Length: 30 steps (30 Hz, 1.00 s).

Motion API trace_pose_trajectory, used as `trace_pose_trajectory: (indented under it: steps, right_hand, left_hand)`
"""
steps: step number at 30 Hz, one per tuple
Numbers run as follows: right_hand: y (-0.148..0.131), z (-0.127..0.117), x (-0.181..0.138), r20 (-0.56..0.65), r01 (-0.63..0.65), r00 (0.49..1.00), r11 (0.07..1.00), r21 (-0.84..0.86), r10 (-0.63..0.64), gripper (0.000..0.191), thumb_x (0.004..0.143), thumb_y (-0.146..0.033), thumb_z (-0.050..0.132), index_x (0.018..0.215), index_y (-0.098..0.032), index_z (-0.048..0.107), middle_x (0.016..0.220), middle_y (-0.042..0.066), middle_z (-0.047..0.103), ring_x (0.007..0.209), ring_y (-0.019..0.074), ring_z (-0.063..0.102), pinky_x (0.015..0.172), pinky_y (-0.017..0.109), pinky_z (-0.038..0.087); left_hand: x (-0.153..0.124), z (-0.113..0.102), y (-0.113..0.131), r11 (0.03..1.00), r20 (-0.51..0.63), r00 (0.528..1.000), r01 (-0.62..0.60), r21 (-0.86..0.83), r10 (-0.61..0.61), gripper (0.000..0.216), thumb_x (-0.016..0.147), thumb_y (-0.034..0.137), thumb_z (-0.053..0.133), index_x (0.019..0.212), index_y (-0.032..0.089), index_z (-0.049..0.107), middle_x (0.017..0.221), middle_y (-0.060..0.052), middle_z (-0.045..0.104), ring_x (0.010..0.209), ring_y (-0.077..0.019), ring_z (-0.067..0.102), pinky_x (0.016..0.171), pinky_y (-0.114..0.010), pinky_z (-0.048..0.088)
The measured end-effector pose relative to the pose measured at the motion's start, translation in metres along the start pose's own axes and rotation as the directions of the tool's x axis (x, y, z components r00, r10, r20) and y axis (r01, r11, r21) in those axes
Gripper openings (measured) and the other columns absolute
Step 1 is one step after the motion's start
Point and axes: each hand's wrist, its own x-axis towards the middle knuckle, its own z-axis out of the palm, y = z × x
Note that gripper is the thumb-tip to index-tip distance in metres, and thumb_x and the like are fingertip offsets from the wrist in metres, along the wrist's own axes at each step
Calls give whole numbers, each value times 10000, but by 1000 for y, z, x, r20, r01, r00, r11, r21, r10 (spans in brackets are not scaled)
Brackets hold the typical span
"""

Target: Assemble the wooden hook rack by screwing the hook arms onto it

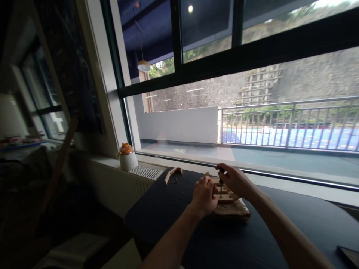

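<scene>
Holding screwdriver (221, 188) upright on wooden piece (225, 199), right hand (237, 181).

On my feed I log the screwdriver (221, 181): dark handle uppermost, thin shaft nearly vertical, tip down at the wood (225, 198). I note the wood as pale, barred, with dark holes, lying atop a brown slab (232, 213), partly hidden. Exact tip seating: too small for me to tell.

The dark, round-cornered worktop (157, 209) carries a curved wooden piece (169, 173), small loose bits (175, 181) just beside it, a brown slab (232, 213) farther right and a dark flat object (348, 256) at the far right
</scene>
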Motion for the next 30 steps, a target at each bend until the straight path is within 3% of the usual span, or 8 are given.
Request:
trace_pose_trajectory:
  steps: [3,7,12,16,19,22,30]
  right_hand:
    - [4,0,11,30,-4,1000,1000,18,3,279,819,-279,433,1020,-202,611,769,42,701,577,150,598,522,244,392]
    - [14,-2,19,59,-22,998,999,45,19,275,813,-287,437,1001,-188,611,686,30,675,559,150,584,524,248,392]
    - [25,-4,17,136,-54,990,992,118,38,241,820,-292,438,984,-208,593,623,1,645,524,141,564,487,238,377]
    - [30,-2,16,156,-85,986,983,163,59,246,832,-288,435,1012,-220,588,628,-3,651,526,140,573,481,234,376]
    - [27,-1,19,137,-64,990,988,139,44,253,824,-267,449,1019,-211,600,630,-2,651,519,133,569,486,229,369]
    - [23,0,22,122,-43,992,992,116,28,263,825,-255,446,1027,-203,607,592,-14,627,470,116,529,470,223,347]
    - [23,4,17,138,-49,990,993,109,33,393,814,-272,472,1188,-228,586,683,10,671,540,129,574,505,220,400]
  left_hand:
    - [6,1,1,1000,-36,999,-25,-10,24,491,671,199,655,1133,246,493,1110,-44,533,1039,-239,485,922,-401,397]
    - [19,-2,-1,998,-26,997,-70,-1,70,523,670,231,673,1168,235,511,1123,-57,572,1120,-262,457,990,-440,336]
    - [42,-3,-12,986,238,959,-136,-99,156,177,626,350,733,754,247,666,1079,-15,625,1273,-334,341,1058,-557,185]
    - [55,1,-18,980,341,925,-123,-156,170,72,637,308,732,665,262,685,1028,0,647,1274,-336,341,1060,-571,145]
    - [56,7,-20,961,292,929,-167,-219,228,74,653,297,726,629,246,679,999,2,650,1217,-289,397,1062,-492,195]
    - [51,14,-21,957,195,960,-151,-249,203,69,666,260,713,622,229,671,983,2,643,1157,-253,438,1054,-435,221]
    - [38,17,-24,950,138,975,-131,-282,176,92,688,275,699,659,222,629,1039,9,610,1213,-244,387,1091,-430,146]
